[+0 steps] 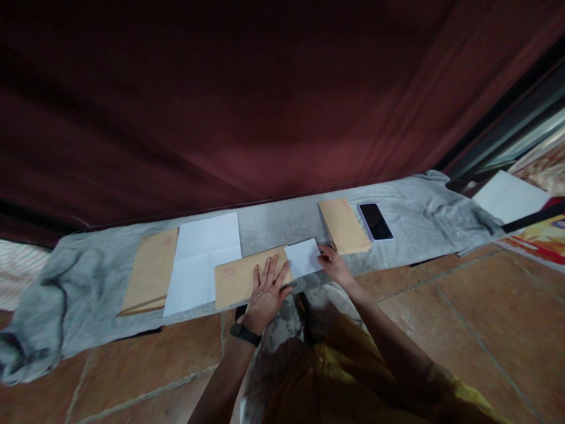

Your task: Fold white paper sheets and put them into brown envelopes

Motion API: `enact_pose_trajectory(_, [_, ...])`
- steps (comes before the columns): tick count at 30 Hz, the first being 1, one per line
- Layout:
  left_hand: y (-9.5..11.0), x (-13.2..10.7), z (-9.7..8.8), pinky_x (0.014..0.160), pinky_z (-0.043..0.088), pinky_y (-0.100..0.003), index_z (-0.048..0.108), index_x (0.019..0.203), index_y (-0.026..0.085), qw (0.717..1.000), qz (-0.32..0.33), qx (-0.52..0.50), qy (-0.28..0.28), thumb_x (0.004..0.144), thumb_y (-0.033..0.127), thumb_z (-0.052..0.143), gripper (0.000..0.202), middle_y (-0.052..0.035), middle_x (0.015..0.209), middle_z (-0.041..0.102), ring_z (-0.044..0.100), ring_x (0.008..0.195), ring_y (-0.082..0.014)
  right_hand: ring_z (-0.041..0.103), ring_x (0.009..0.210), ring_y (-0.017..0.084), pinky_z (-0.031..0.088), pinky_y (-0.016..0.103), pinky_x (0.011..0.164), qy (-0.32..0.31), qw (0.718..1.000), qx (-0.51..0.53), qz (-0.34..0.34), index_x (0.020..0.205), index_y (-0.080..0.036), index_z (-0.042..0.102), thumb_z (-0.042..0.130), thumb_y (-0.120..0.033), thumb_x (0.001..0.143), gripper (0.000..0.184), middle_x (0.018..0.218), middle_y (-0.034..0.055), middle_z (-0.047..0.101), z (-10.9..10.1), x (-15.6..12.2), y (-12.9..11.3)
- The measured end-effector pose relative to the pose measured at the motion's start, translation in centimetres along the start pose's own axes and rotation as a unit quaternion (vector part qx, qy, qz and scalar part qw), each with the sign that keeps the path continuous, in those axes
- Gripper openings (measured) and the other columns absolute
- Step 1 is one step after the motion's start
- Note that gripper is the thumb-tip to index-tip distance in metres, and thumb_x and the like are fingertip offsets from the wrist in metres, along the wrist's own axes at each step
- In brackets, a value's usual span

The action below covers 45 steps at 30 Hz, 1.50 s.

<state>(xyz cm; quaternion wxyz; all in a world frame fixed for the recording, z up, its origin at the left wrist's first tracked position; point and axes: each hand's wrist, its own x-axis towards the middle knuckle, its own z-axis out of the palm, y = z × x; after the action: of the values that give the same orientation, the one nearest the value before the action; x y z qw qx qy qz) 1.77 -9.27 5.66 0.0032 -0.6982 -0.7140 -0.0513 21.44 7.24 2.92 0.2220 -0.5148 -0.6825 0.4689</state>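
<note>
A brown envelope (pixel 233 281) lies lengthwise in front of me. My left hand (pixel 268 287) rests flat on its right part, fingers spread. From the envelope's right end sticks a folded white paper (pixel 303 258), partly inside or under it; I cannot tell which. My right hand (pixel 334 264) pinches the paper's right edge between thumb and fingers. Left of the envelope are unfolded white sheets (pixel 205 247) with a crease across them. Further left lies a stack of brown envelopes (pixel 152 265). Another pile of brown envelopes (pixel 344 225) sits just beyond my right hand.
A grey cloth (pixel 282 221) covers the long narrow surface. A phone (pixel 375 222) lies right of the right-hand envelope pile. A dark red curtain (pixel 265 118) hangs behind. At the far right are a white sheet (pixel 509 196) and a colourful printed item (pixel 541 238). Tiled floor (pixel 463 300) shows below.
</note>
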Motion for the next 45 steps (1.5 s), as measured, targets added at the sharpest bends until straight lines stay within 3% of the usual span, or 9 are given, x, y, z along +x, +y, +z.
enact_pose_trajectory(10, [-0.1, -0.1, 0.7, 0.123, 0.017, -0.06, 0.029, 0.156, 0.034, 1.0, 0.014, 0.014, 0.009, 0.098, 0.046, 0.044, 0.061, -0.0053, 0.165, 0.027, 0.021, 0.154, -0.0289, 0.068, 0.077, 0.019, 0.054, 0.028, 0.073, -0.007, 0.999, -0.051, -0.007, 0.123, -0.02, 0.066, 0.054, -0.015, 0.086, 0.04, 0.093, 0.0057, 0.074, 0.2, 0.6, -0.4])
enact_pose_trajectory(18, [-0.9, -0.4, -0.8, 0.123, 0.011, -0.061, 0.023, 0.158, 0.031, 1.0, -0.006, -0.004, -0.01, 0.094, 0.054, 0.049, 0.073, -0.0121, 0.167, 0.018, 0.014, 0.155, -0.0307, 0.068, 0.076, 0.019, 0.056, 0.028, 0.068, -0.012, 0.999, -0.042, -0.016, 0.126, -0.022, 0.064, 0.055, -0.017, 0.085, 0.042, 0.09, 0.0034, 0.074, 0.8, 0.8, 0.3])
enact_pose_trajectory(22, [-2.4, 0.0, -2.0, 0.121, 0.006, -0.066, 0.019, 0.159, 0.033, 0.999, -0.027, -0.005, -0.045, 0.083, 0.064, 0.061, 0.092, -0.0148, 0.168, 0.012, 0.01, 0.155, -0.0351, 0.068, 0.077, 0.019, 0.055, 0.027, 0.065, -0.01, 0.999, -0.029, -0.017, 0.124, -0.02, 0.064, 0.054, -0.019, 0.085, 0.04, 0.092, 0.005, 0.073, 0.9, 0.7, 0.7])
enact_pose_trajectory(29, [-3.6, 2.3, -2.9, 0.12, -0.001, -0.066, 0.016, 0.159, 0.032, 0.989, -0.032, -0.041, -0.14, 0.059, 0.066, 0.081, 0.124, -0.017, 0.168, 0.009, 0.006, 0.155, -0.0385, 0.067, 0.076, 0.019, 0.056, 0.028, 0.064, -0.01, 1.0, -0.012, -0.024, 0.121, -0.021, 0.066, 0.055, -0.021, 0.083, 0.04, 0.089, 0.0044, 0.072, 0.8, 0.7, 0.9])
enact_pose_trajectory(37, [-3.9, 3.1, -2.9, 0.115, -0.002, -0.073, 0.01, 0.159, 0.033, 0.979, -0.059, -0.062, -0.187, 0.052, 0.063, 0.085, 0.134, -0.019, 0.168, -0.001, -0.001, 0.154, -0.0409, 0.067, 0.078, 0.02, 0.055, 0.028, 0.06, -0.006, 1.0, 0.004, -0.023, 0.119, -0.02, 0.067, 0.055, -0.026, 0.082, 0.04, 0.092, 0.0052, 0.071, 0.7, 0.5, 1.2])
enact_pose_trajectory(45, [-4.1, 3.3, -3.6, 0.114, -0.006, -0.073, 0.013, 0.159, 0.033, 0.971, -0.076, -0.063, -0.218, 0.05, 0.063, 0.085, 0.134, -0.0192, 0.168, 0.002, 0.0, 0.154, -0.0412, 0.067, 0.081, 0.021, 0.056, 0.029, 0.064, 0.005, 0.999, 0.018, -0.03, 0.12, -0.018, 0.066, 0.055, -0.03, 0.082, 0.042, 0.096, 0.0067, 0.071, 0.7, 0.1, 1.1])
